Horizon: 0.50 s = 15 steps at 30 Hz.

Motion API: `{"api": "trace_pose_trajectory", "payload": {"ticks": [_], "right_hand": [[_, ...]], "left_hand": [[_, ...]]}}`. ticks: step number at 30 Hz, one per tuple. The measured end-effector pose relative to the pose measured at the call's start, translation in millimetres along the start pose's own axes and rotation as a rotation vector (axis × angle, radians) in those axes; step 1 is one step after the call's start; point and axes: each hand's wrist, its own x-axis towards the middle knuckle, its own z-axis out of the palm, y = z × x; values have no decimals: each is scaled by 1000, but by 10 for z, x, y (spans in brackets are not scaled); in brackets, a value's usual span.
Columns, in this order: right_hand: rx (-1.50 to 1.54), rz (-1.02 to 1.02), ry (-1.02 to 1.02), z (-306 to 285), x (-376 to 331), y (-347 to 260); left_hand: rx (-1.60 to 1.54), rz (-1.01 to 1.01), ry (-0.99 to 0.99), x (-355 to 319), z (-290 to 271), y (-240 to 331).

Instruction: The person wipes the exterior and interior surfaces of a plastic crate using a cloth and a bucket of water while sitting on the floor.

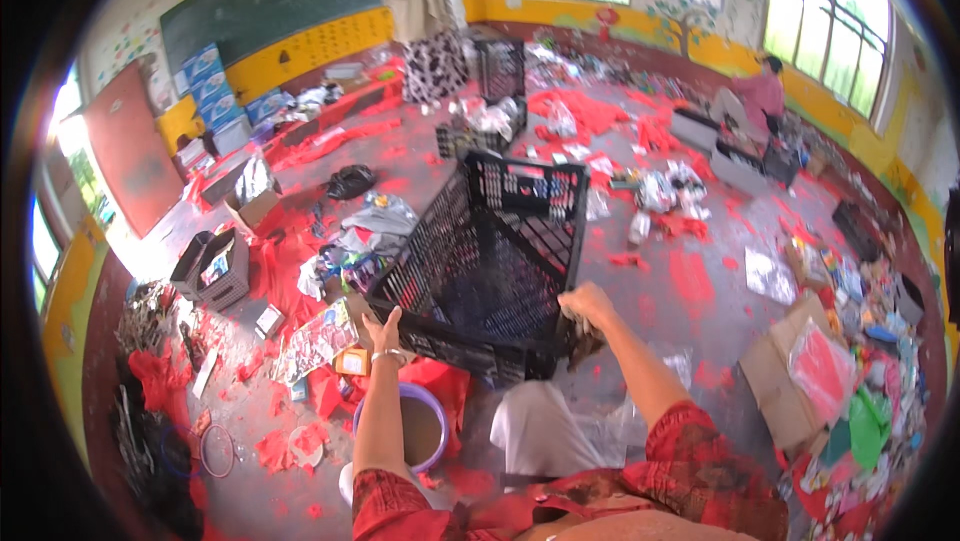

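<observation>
A person in red patterned sleeves bends over a big black plastic crate (pixel 480 261) that stands tipped on the littered floor, its open side facing up and toward them. The left hand (pixel 384 333) rests at the crate's near left corner, fingers spread and pressed against the rim — touching it rather than wrapped round it. The right hand (pixel 588 309) is clenched over the near right edge, gripping the crate's rim along with something dark and crumpled that I cannot make out. Just below the crate, between the two forearms, sit a purple-rimmed basin (pixel 420 431) and a white sack (pixel 535 431). Red scraps and paper litter lie all about the floor. Farther off, another black crate (pixel 500 71) stands near a person by the chalkboard (pixel 270 1) — well apart from this one.
</observation>
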Motion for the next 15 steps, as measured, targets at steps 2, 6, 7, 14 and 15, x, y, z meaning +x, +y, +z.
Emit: {"api": "trace_pose_trajectory", "payload": {"ticks": [2,6,7,14,15], "right_hand": [[-81,-13,2,-150,-61,-279],[-104,-60,38,-120,239,-125],[-105,-69,4,-175,155,-188],[38,-81,325,-880,-323,826],[97,-58,327,-850,-422,966]], "left_hand": [[-108,-221,-183,-348,-168,-42],[145,-372,-456,-917,-243,122],[157,-289,-499,-906,-356,146],[-85,988,-378,-2427,-65,2255],[-189,1084,-399,-2675,-53,2506]]}}
